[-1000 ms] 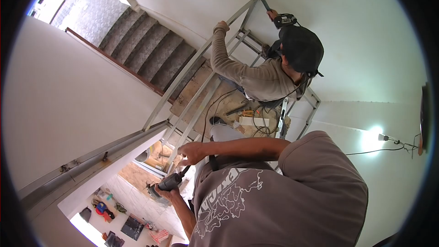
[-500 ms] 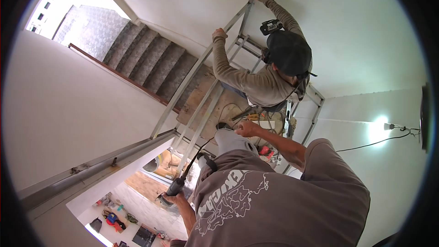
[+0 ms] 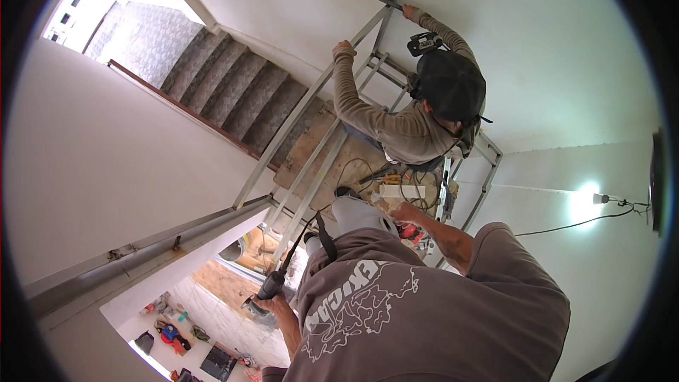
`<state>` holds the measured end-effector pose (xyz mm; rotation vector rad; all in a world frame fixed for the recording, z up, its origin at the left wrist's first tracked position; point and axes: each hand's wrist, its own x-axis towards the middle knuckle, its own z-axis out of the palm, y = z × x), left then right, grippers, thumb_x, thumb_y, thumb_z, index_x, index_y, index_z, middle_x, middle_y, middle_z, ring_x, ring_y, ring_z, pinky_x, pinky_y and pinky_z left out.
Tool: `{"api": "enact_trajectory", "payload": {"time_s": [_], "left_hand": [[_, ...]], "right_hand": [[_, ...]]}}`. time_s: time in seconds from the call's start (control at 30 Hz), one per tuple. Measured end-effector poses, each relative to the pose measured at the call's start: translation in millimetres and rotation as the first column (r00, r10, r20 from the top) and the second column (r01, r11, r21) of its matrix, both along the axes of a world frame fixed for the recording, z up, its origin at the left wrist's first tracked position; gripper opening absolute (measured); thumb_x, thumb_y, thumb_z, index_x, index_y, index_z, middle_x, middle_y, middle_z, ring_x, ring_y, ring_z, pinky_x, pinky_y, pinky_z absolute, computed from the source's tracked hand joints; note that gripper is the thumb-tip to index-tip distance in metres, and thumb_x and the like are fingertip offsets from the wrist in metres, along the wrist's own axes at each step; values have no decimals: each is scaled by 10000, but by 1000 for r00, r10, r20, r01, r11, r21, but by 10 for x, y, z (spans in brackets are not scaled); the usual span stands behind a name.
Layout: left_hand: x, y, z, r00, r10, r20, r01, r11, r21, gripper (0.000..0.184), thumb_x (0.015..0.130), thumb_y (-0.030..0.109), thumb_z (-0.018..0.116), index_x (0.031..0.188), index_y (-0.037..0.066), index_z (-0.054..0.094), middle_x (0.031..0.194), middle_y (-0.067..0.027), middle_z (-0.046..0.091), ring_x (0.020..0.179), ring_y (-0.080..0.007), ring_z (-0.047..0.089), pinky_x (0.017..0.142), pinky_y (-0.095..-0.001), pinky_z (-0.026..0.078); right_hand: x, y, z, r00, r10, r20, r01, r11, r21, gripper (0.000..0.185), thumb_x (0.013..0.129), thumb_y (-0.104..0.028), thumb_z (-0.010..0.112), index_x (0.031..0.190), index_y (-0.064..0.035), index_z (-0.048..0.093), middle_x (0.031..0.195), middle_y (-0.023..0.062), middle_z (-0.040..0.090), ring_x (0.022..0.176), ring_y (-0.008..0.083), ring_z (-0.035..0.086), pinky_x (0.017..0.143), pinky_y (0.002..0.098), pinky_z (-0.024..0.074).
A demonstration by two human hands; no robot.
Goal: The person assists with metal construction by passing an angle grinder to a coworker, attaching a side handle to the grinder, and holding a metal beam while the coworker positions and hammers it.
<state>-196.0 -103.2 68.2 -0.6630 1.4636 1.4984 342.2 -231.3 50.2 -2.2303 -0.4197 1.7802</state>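
The left hand (image 3: 267, 303) is gripping a dark, corded power tool (image 3: 271, 284) around its body, low beside the person's left side, and the tool's disc guard is pointing down and away from the brown shirt (image 3: 438, 304). A black cable (image 3: 296, 247) is running up from the tool's rear end past the grey trousers (image 3: 353, 216). The right hand (image 3: 404, 213) is hovering just beside the trousers, near a red object (image 3: 409, 230); its fingers are blurring into the clutter, so whether they are grasping anything cannot be told. Beyond, a pale flat piece (image 3: 402, 191) is lying among coiled cords on the worn landing (image 3: 300, 164). A co-worker in a black cap (image 3: 451, 83) is leaning over a metal frame (image 3: 281, 143), one hand resting on its upper rail, the other grasping a hammer (image 3: 389, 3) close to the frame's far corner. Grey steps (image 3: 226, 92) are rising on the left behind the frame, and a lit lamp (image 3: 588, 198) is glowing against the right wall (image 3: 559, 127).
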Motion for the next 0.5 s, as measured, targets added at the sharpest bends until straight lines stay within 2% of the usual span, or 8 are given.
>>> {"api": "enact_trajectory", "payload": {"time_s": [0.07, 0.17, 0.27, 0.37, 0.5], "left_hand": [[-36, -20, -57, 999, -16, -31, 17, 1000, 20, 485, 661, 391, 685, 1047, 134, 544, 1048, -101, 613, 936, -313, 600, 885, -479, 471], [-50, -14, -103, 998, 49, -47, -49, 999, -1, 495, 660, 398, 688, 1048, 127, 545, 1038, -97, 612, 933, -305, 601, 890, -469, 469], [-94, -48, -110, 999, 44, 9, -44, 999, 8, 490, 672, 409, 679, 1044, 118, 547, 1034, -98, 612, 925, -303, 606, 887, -470, 472], [-243, -113, -316, 997, -13, -81, 9, 999, -46, 490, 687, 423, 663, 1045, 108, 550, 1030, -109, 619, 924, -309, 612, 890, -479, 475], [-167, -139, -269, 998, 28, -63, -29, 999, -14, 491, 698, 435, 652, 1043, 100, 552, 1026, -117, 626, 932, -316, 617, 898, -489, 477]], "right_hand": [[10, 46, -63, 999, -40, -12, 40, 999, -4, 398, 825, -318, 639, 943, 62, 647, 735, 120, 669, 615, 220, 672, 499, 361, 569], [53, 175, -86, 989, 3, -147, -4, 1000, -3, 390, 841, -326, 626, 969, 41, 650, 766, 121, 671, 660, 218, 680, 557, 370, 584], [-24, 280, 144, 1000, 1, -5, -1, 999, 41, 371, 858, -335, 609, 955, 19, 657, 792, 114, 670, 693, 206, 675, 601, 362, 580], [-15, 344, 171, 996, 28, -80, -20, 995, 100, 383, 857, -363, 609, 946, 6, 658, 796, 111, 668, 729, 202, 674, 647, 363, 578], [3, 396, 99, 994, 80, -72, -72, 992, 102, 399, 846, -390, 615, 931, -3, 667, 801, 99, 672, 725, 200, 681, 629, 365, 582]]}}
